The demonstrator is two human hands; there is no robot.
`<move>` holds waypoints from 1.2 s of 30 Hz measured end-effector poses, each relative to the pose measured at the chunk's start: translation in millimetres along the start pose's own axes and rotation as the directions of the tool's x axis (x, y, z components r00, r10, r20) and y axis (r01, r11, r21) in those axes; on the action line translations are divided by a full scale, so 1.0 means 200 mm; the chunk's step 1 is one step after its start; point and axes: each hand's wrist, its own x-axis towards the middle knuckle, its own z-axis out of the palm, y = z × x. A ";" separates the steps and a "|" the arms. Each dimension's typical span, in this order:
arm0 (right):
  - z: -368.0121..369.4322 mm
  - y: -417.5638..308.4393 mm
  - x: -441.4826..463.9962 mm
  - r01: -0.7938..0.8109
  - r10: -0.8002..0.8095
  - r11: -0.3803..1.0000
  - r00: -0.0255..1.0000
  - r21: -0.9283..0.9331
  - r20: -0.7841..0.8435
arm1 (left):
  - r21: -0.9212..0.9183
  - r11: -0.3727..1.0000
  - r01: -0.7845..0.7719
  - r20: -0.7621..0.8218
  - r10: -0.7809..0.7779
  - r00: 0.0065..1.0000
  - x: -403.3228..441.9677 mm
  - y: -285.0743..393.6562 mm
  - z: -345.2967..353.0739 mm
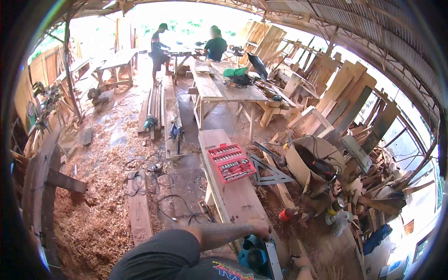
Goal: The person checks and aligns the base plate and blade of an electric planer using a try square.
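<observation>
At the bottom of the head view, my left arm reaches across to the right. My left hand (261, 228) is closed at the front end of a teal power tool (254, 256), which has a long flat metal base plate (274, 261). The tool stands tilted at the near end of a long wooden plank (240, 196). Right of the tool is my right hand (302, 262), low in the view; its fingers are too small and dark to read. Farther up the plank lies an open red socket set case (230, 162), with a grey triangular square (269, 171) beside it.
Wood shavings (93, 210) and cables (175, 205) cover the floor at left. A round bin (298, 163) and scrap wood stand at right. Beyond are a worktable (233, 93), planks on the floor, and two people (159, 51) at a far bench. An orange-capped bottle (287, 214) lies nearby.
</observation>
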 end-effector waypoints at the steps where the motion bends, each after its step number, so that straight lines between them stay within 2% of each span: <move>1: 0.00 0.00 0.02 -0.081 0.078 0.997 0.992 0.018 0.097 | -0.005 1.000 -0.002 -0.014 0.002 1.000 -0.02 0.01 -0.01; 3: -0.11 -0.07 -0.04 -0.138 0.117 0.985 0.975 0.106 0.189 | -0.012 1.000 -0.005 -0.040 0.004 0.999 -0.06 0.03 -0.03; 4: -0.19 -0.14 -0.12 -0.172 0.134 0.974 0.962 0.146 0.239 | 0.000 0.998 -0.069 -0.003 0.069 0.998 0.02 -0.01 0.01; 5: -0.23 -0.21 -0.21 -0.102 0.060 0.965 0.983 0.241 0.176 | 0.012 0.991 -0.134 0.033 0.134 0.990 0.18 -0.10 0.08; 7: -0.29 -0.30 -0.33 0.057 -0.072 0.909 0.997 0.412 0.021 | 0.051 0.991 -0.123 0.026 0.121 0.992 0.15 -0.09 0.05; 9: -0.32 -0.34 -0.44 0.152 -0.134 0.972 0.985 0.181 -0.107 | 0.091 0.995 0.030 -0.053 -0.026 0.998 0.03 0.00 0.04; 10: -0.33 -0.40 -0.51 0.186 -0.174 0.981 0.971 0.062 -0.164 | 0.042 0.999 -0.002 -0.048 0.004 0.999 0.02 0.00 0.02; 12: -0.44 -0.54 -0.68 0.116 -0.114 0.971 0.993 0.210 -0.020 | -0.054 0.997 -0.061 -0.036 0.059 0.998 -0.02 -0.02 0.00; 13: -0.47 -0.62 -0.75 0.078 -0.098 0.957 0.994 0.281 0.056 | -0.011 0.999 -0.048 -0.030 0.047 0.998 -0.07 0.00 -0.04; 16: -0.40 -0.67 -0.93 -0.108 -0.028 0.700 0.984 0.706 0.178 | 0.059 0.998 -0.005 -0.046 0.008 0.999 -0.16 0.05 -0.11; 19: -0.56 -0.89 -1.18 -0.211 0.104 0.742 0.974 0.637 0.202 | 0.031 0.999 0.021 -0.080 -0.019 0.997 -0.12 0.04 -0.07; 22: -0.40 -0.71 -1.24 -0.282 0.273 0.770 0.956 0.572 0.103 | 0.025 0.999 0.032 -0.078 -0.030 0.996 -0.16 0.06 -0.09; 24: -0.34 -0.64 -1.28 -0.297 0.315 0.788 0.947 0.539 0.062 | 0.018 0.999 0.051 -0.079 -0.050 0.996 -0.20 0.09 -0.12; 27: -0.32 -0.63 -1.32 -0.271 0.301 0.828 0.953 0.490 0.019 | -0.035 0.994 0.105 -0.122 -0.108 0.987 -0.07 0.05 -0.02; 30: -0.36 -0.67 -1.37 -0.194 0.230 0.884 0.972 0.424 -0.035 | -0.001 1.000 0.027 -0.132 -0.027 0.991 0.20 -0.10 0.17; 34: -0.51 -0.79 -1.42 -0.085 0.111 0.960 0.990 0.268 -0.084 | -0.026 0.999 0.022 0.026 -0.021 0.999 0.06 -0.02 0.01; 36: -0.45 -0.65 -1.36 -0.019 0.048 0.944 0.996 0.330 -0.080 | 0.003 0.999 0.037 0.049 -0.037 0.998 -0.01 0.02 -0.05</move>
